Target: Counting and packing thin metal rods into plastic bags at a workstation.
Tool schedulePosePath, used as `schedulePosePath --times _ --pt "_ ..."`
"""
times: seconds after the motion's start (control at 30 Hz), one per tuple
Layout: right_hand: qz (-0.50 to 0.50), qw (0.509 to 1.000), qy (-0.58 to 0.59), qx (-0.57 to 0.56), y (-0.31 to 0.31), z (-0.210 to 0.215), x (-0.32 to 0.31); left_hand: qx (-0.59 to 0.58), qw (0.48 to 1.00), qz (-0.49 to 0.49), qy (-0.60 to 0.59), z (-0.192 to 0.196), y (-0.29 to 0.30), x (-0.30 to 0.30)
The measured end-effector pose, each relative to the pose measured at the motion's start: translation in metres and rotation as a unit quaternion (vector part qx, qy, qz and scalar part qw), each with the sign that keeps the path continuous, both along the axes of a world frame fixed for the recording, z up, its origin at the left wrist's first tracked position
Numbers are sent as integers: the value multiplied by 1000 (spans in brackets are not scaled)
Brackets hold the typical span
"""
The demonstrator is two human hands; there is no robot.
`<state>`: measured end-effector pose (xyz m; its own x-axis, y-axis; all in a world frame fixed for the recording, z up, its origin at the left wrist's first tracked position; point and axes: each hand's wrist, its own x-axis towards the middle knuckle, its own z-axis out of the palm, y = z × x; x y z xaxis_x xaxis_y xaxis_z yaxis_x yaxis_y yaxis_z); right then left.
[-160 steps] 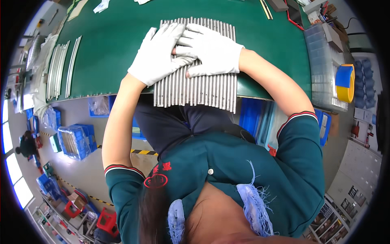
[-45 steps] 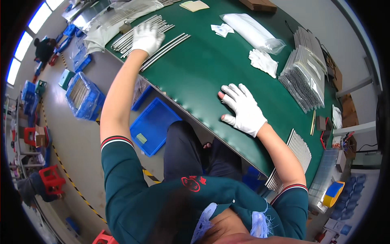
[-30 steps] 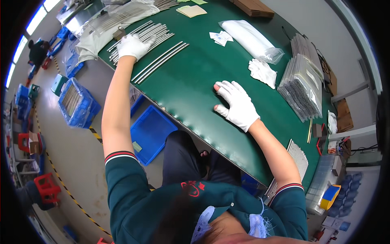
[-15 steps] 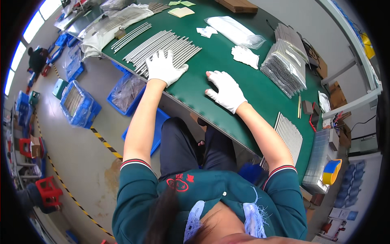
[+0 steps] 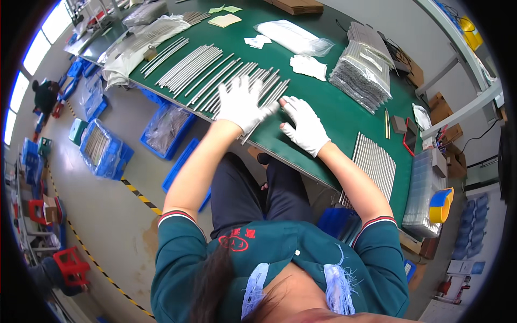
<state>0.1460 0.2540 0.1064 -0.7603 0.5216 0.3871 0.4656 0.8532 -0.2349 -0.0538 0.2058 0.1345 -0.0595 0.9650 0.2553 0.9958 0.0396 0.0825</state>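
Slim grey metal rods (image 5: 189, 65) lie in a row on the green table (image 5: 269, 43), some packed side by side and others spread with gaps. My left hand (image 5: 240, 102), in a white glove, rests flat over the right part of that row with its fingers spread. It hides the middle of several rods beneath it. Just right of the rods is my right hand (image 5: 305, 125), gloved in white with bare thumb and index tips. Its fingers are apart, nothing shows in them, and its index tip is near the rod ends. By my right forearm lies another row of rods (image 5: 375, 164).
At the back right stand stacked bundles of rods in clear plastic (image 5: 362, 70). A white glove (image 5: 308, 67), a white plastic bag (image 5: 291, 36) and paper slips (image 5: 257, 41) lie on the table. Blue crates (image 5: 164, 132) stand on the floor at left; a roll of tape (image 5: 441, 205) is at right.
My left hand has swept right, spreading part of the rod row toward my right hand and opening gaps between rods. My right hand stays open, close to its former place.
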Motion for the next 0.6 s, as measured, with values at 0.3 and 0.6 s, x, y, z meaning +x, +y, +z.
schedulePosePath --times 0.3,0.6 --pt "-11 997 -73 35 0 0 -8 -166 971 169 -44 -19 32 -98" --pt "18 994 -96 45 7 2 -22 -31 989 143 -8 -8 29 -95"
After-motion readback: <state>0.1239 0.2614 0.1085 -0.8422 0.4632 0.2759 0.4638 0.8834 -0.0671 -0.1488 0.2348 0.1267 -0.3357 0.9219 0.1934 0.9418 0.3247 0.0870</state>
